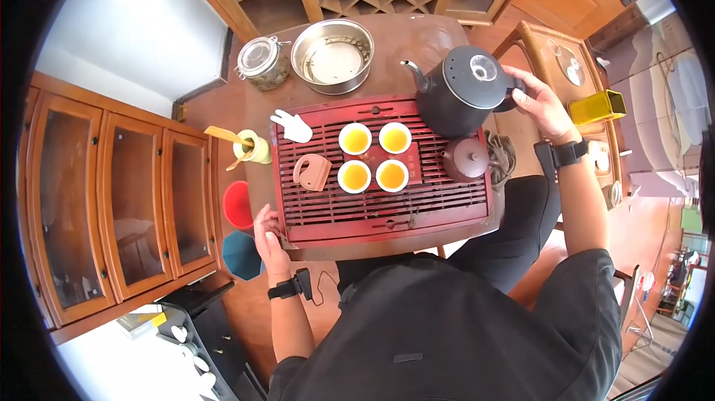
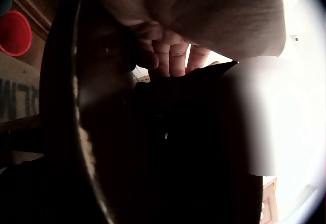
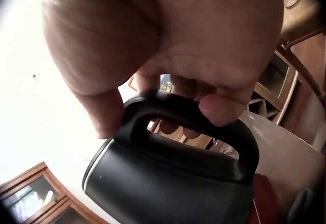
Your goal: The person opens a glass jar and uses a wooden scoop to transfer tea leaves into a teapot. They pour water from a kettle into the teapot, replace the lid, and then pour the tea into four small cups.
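Note:
My right hand point(image 1: 544, 104) grips the handle point(image 3: 191, 119) of a black electric kettle point(image 1: 460, 92), its fingers curled round it. The kettle overlaps the back right corner of the red slatted tea tray point(image 1: 320, 231), its spout pointing left. A small brown teapot point(image 1: 467, 160) sits on the tray just in front of it. Several white cups of yellow tea, among them a cup point(image 1: 355, 176), stand mid-tray. My left hand point(image 1: 271, 243) is at the tray's front left corner, fingers point(image 2: 177, 58) relaxed and holding nothing. A pink clay piece point(image 1: 312, 172) and a white hand-shaped ornament point(image 1: 293, 127) lie on the tray's left side.
Behind the tray stand a round metal bowl point(image 1: 332, 88) and a lidded glass jar point(image 1: 263, 64). A holder with wooden tea tools point(image 1: 254, 146) is left of the tray. A dark cloth point(image 1: 502, 159) lies by the teapot. A red bucket point(image 1: 237, 204) is below the table's left edge.

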A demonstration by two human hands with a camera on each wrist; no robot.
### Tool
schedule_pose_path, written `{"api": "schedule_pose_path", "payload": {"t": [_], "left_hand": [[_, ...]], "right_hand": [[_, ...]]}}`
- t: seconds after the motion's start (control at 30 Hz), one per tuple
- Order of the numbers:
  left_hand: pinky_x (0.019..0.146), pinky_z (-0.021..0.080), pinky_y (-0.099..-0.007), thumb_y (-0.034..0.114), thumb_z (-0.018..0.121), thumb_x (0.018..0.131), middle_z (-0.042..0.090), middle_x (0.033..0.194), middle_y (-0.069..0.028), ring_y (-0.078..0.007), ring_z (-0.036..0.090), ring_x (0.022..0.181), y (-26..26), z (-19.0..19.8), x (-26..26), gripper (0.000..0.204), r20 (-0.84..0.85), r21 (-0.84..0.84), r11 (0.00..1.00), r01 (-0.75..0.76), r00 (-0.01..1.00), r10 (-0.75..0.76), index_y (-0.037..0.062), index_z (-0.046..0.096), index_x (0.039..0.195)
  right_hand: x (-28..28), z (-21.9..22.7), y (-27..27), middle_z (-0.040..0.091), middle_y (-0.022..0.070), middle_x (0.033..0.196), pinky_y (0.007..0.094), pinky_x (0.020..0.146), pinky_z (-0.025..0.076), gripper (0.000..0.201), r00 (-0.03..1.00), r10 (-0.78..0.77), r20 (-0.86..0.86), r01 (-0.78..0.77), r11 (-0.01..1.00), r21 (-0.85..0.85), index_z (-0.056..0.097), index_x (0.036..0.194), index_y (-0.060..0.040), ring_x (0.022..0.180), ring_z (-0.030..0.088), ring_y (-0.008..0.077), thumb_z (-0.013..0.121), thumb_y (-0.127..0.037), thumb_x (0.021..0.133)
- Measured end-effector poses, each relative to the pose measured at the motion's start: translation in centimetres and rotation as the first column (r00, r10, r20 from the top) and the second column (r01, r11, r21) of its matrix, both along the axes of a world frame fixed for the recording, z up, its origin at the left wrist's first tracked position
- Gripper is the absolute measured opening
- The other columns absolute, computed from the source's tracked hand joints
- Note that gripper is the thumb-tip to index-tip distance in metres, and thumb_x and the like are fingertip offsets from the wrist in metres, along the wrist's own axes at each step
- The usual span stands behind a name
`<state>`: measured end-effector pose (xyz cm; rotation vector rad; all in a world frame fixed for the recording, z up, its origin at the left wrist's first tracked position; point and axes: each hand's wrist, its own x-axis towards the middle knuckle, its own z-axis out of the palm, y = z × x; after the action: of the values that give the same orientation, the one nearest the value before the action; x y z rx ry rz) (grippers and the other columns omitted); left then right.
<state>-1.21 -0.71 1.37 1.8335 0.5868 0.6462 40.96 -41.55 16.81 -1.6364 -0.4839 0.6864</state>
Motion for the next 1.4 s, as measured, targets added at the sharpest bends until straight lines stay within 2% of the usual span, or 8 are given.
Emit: {"api": "schedule_pose_path", "payload": {"t": [0.1,0.2,0.33,0.37,0.53,0.63,0.97,1.4], "left_hand": [[0.079,0.042,-0.0274,0.059,0.038,0.105,0.060,0.116,-0.0066,-0.0136,0.055,0.091,0.1,-0.2,-0.1,0.073,-0.005,0.006,1.000,0.004,1.000,-0.004,-0.0027,0.050,0.142],[0.079,0.042,-0.0279,0.060,0.037,0.105,0.060,0.115,-0.0078,-0.0146,0.056,0.093,0.0,-0.5,0.0,0.074,0.015,-0.017,1.000,-0.004,1.000,0.005,-0.0026,0.049,0.142],[0.080,0.043,-0.0282,0.060,0.037,0.105,0.060,0.115,-0.0087,-0.0151,0.057,0.094,0.2,-0.5,-0.1,0.074,0.008,-0.008,1.000,0.005,1.000,-0.005,-0.0027,0.048,0.143],[0.080,0.043,-0.0283,0.060,0.036,0.105,0.060,0.115,-0.0087,-0.0151,0.056,0.094,0.2,-0.5,-0.1,0.074,0.006,-0.005,1.000,0.007,1.000,-0.006,-0.0028,0.048,0.143],[0.081,0.043,-0.0289,0.060,0.036,0.106,0.060,0.116,-0.0085,-0.0151,0.056,0.094,0.2,-0.6,0.0,0.074,0.004,-0.014,1.000,0.007,1.000,-0.007,-0.0028,0.048,0.143],[0.081,0.043,-0.0292,0.060,0.036,0.106,0.060,0.116,-0.0085,-0.0151,0.056,0.093,0.3,-0.7,-0.2,0.074,-0.004,-0.003,1.000,0.003,1.000,-0.003,-0.0028,0.048,0.143],[0.078,0.041,-0.0283,0.060,0.035,0.106,0.060,0.115,-0.0077,-0.0134,0.054,0.089,0.2,-0.5,-0.1,0.074,0.009,0.022,1.000,0.001,1.000,-0.001,-0.0032,0.048,0.142],[0.079,0.041,-0.0279,0.064,0.035,0.105,0.060,0.114,-0.0080,-0.0137,0.054,0.090,0.1,-0.8,0.0,0.078,0.020,-0.011,1.000,-0.008,1.000,0.008,-0.0034,0.047,0.142]], "right_hand": [[-0.5,-0.5,-0.7,0.051,0.0095,0.148,0.0375,0.118,0.034,0.076,0.998,0.001,0.065,-0.005,0.999,0.053,0.039,0.154,-0.0017,0.136,0.048,0.0187,0.075,-0.032,0.094],[-1.2,-2.7,-2.3,0.055,0.0095,0.143,0.0375,0.118,0.033,0.076,0.970,-0.116,0.212,0.119,0.993,0.002,0.041,0.151,-0.0020,0.134,0.049,0.0183,0.077,-0.033,0.092],[-4.3,-4.8,-4.3,0.063,0.0033,0.113,0.0289,0.097,0.049,0.050,0.955,-0.180,0.238,0.244,0.930,-0.274,0.059,0.126,-0.0020,0.106,0.060,0.0142,0.083,-0.022,0.087],[-5.9,-4.4,-3.7,0.065,0.0036,0.106,0.0264,0.088,0.051,0.048,0.870,-0.210,0.446,0.385,0.854,-0.350,0.061,0.122,-0.0019,0.100,0.061,0.0129,0.085,-0.017,0.084],[-9.4,-4.4,-3.9,0.065,0.0016,0.093,0.0268,0.076,0.050,0.043,0.965,-0.156,0.209,0.223,0.909,-0.351,0.067,0.118,-0.0031,0.082,0.058,0.0096,0.086,-0.017,0.082],[-10.8,-4.7,-2.6,0.069,0.0062,0.099,0.0268,0.074,0.052,0.046,0.972,-0.012,0.236,0.090,0.941,-0.326,0.067,0.126,-0.0021,0.082,0.062,0.0102,0.082,-0.012,0.083],[-12.4,-4.5,-1.0,0.072,0.0169,0.108,0.0352,0.089,0.054,0.037,0.935,0.107,0.337,0.022,0.933,-0.358,0.068,0.125,-0.0011,0.098,0.070,0.0290,0.074,-0.008,0.090],[-15.0,-3.8,1.1,0.073,0.0132,0.099,0.0369,0.082,0.055,0.041,0.893,0.239,0.383,-0.082,0.920,-0.382,0.071,0.122,-0.0040,0.090,0.070,0.0289,0.080,-0.012,0.083]]}}
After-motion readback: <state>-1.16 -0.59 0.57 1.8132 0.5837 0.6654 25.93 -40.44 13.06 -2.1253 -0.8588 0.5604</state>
